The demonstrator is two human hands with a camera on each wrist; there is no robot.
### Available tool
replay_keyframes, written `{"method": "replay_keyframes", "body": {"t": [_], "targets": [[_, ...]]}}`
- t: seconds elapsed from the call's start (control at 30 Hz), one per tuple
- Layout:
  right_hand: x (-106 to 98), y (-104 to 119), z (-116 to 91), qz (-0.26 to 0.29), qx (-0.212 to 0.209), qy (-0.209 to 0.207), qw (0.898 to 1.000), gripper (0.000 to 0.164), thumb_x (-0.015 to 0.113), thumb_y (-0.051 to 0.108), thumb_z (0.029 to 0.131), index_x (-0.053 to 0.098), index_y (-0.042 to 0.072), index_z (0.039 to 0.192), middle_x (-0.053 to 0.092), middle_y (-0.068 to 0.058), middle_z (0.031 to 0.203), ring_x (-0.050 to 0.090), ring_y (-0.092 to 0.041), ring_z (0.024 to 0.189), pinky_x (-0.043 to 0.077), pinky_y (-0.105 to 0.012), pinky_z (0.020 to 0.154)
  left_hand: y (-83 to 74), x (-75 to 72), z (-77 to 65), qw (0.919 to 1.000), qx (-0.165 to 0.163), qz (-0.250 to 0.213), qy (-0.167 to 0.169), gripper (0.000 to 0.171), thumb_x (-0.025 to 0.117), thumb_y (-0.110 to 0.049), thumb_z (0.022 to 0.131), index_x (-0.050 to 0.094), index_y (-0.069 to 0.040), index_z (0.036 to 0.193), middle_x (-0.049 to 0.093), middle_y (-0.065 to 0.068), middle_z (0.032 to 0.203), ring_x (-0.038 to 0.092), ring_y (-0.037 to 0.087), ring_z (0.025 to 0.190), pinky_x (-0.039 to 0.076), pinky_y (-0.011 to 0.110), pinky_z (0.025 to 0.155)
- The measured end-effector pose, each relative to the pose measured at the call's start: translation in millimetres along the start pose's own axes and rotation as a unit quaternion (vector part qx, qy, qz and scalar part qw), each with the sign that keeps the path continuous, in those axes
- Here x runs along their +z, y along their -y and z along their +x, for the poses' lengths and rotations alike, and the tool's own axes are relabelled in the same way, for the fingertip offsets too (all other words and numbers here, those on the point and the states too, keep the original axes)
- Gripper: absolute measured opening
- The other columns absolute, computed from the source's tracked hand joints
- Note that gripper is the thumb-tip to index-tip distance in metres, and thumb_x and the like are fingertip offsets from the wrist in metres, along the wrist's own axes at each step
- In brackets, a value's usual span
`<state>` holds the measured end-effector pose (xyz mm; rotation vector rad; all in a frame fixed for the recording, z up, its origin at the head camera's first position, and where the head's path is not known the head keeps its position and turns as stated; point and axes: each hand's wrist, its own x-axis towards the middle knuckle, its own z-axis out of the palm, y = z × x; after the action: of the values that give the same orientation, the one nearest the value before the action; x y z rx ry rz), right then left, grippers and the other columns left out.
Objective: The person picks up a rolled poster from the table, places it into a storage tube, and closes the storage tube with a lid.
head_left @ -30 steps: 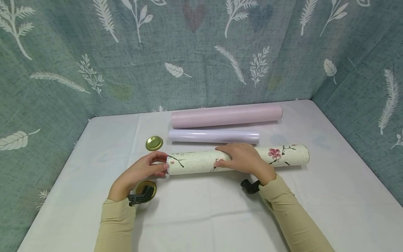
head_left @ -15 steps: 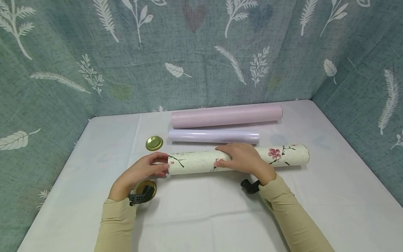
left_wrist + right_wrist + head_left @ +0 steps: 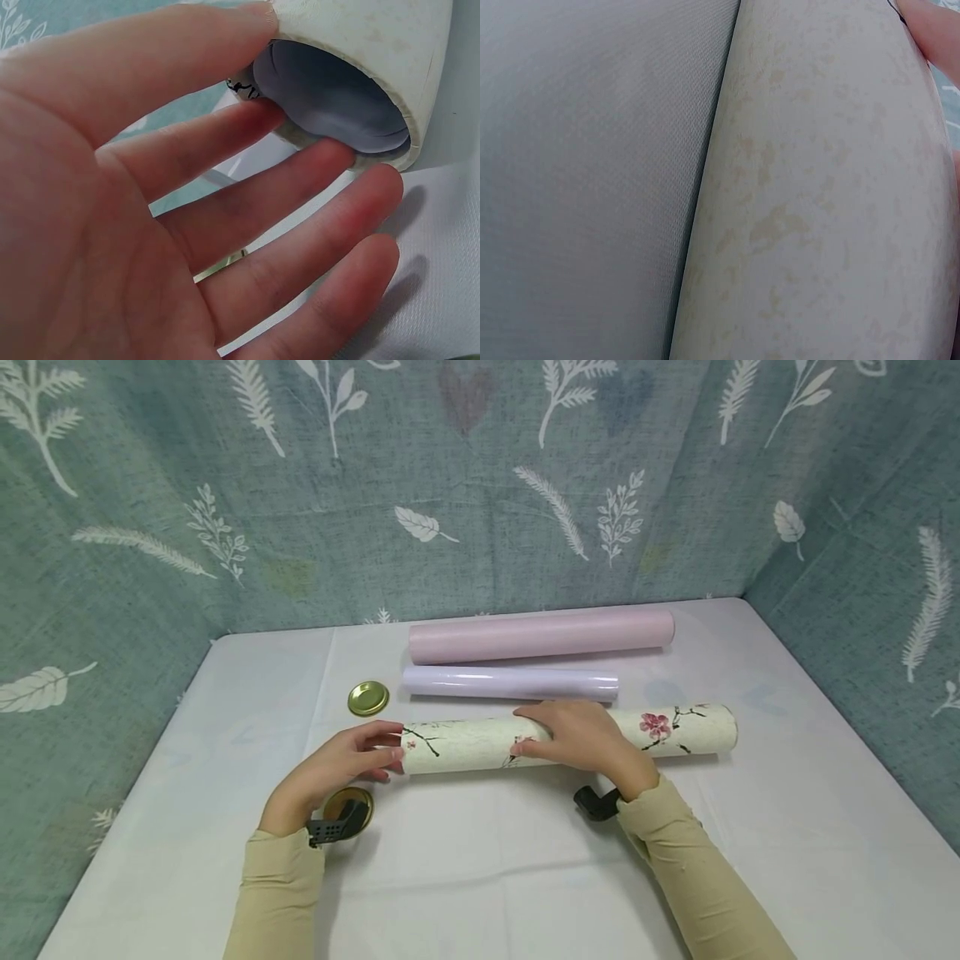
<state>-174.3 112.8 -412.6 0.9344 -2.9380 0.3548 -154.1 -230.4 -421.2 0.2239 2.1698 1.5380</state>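
Note:
A cream wallpaper roll (image 3: 465, 745) with pink blossoms and dark twigs lies across the table, its axis left to right. My right hand (image 3: 576, 735) grips it from above near its middle, fingers over the far side and thumb on the near side. At the roll's left end is my left hand (image 3: 341, 763), fingers spread and nearly straight. In the left wrist view, its thumb touches the roll's outer edge and some fingertips lie at the rim of the open end (image 3: 330, 97). Bluish-grey layers show inside that end. The right wrist view shows mostly the roll's side (image 3: 817, 187).
A pink roll (image 3: 540, 637) and a shorter shiny lavender roll (image 3: 510, 682) lie behind. One gold-coloured round lid (image 3: 368, 698) is left of them; another lid (image 3: 354, 802) lies partly hidden below my left wrist. Green leaf-patterned cloth (image 3: 480, 527) encloses the white table (image 3: 480, 893).
A thin white edge at the roll's left end, seen earlier, no longer shows in the head view. My left fingers have shifted slightly rightward; my right hand keeps its place.

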Motion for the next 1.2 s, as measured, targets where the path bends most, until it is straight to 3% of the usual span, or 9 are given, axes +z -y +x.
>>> {"method": "replay_keyframes", "body": {"t": [0.57, 1.2], "targets": [[-1.1, 0.0, -0.5, 0.007, -0.002, -0.001, 1.0, 0.068, 0.042, 0.071, 0.076, 0.052, 0.027, 0.125, 0.056, 0.004, 0.119, 0.052, -0.016, 0.109, 0.044, -0.039, 0.083, -2.0, 0.3, 0.0, 0.9996, -0.027, 0.012, 0.0, 0.056, 0.062, -0.036, 0.083, 0.042, -0.01, 0.128, 0.06, 0.01, 0.11, 0.059, 0.027, 0.092, 0.048, 0.038, 0.078], [-1.3, -0.1, -0.1, 0.006, -0.004, -0.001, 1.0, 0.067, 0.043, 0.071, 0.076, 0.052, 0.026, 0.125, 0.057, 0.004, 0.118, 0.052, -0.016, 0.108, 0.044, -0.039, 0.082, -3.3, 0.7, -0.7, 0.9994, -0.025, 0.02, 0.013, 0.064, 0.059, -0.038, 0.084, 0.035, -0.006, 0.134, 0.058, 0.012, 0.114, 0.058, 0.027, 0.097, 0.045, 0.039, 0.083]]}}
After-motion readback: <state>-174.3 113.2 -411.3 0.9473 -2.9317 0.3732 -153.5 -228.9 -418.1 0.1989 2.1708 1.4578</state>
